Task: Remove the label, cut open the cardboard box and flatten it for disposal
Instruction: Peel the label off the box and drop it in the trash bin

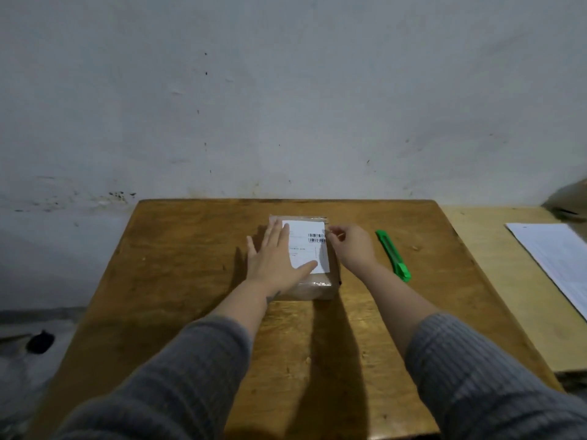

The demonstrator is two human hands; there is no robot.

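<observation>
Item 1: cardboard box [313,289], small, tape-wrapped, lying flat near the middle of the wooden table [178,249], toward the far edge.
Item 2: label [306,246], white w/ barcode, on the box top, not yet off.
Item 3: left hand [274,260], fingers straight and spread, pressing flat on box top and label's left part.
Item 4: right hand [351,246], fingertips drawn together at label's far right corner; looks like a pinch on that corner, but whether it's lifted yet can't be told.
Item 5: green cutter [393,256], just right of your right hand, untouched.

Step in hand, prob. label peel: keep the left palm holding the box down, slide it off the label as you pull low and slow toward yourself, so the paper doesn't tear.

Hard to see: label text blurred; box's left side hidden under the hand; cutter blade out or in, can't tell; papers [559,265] at right cut off by the frame edge.
</observation>
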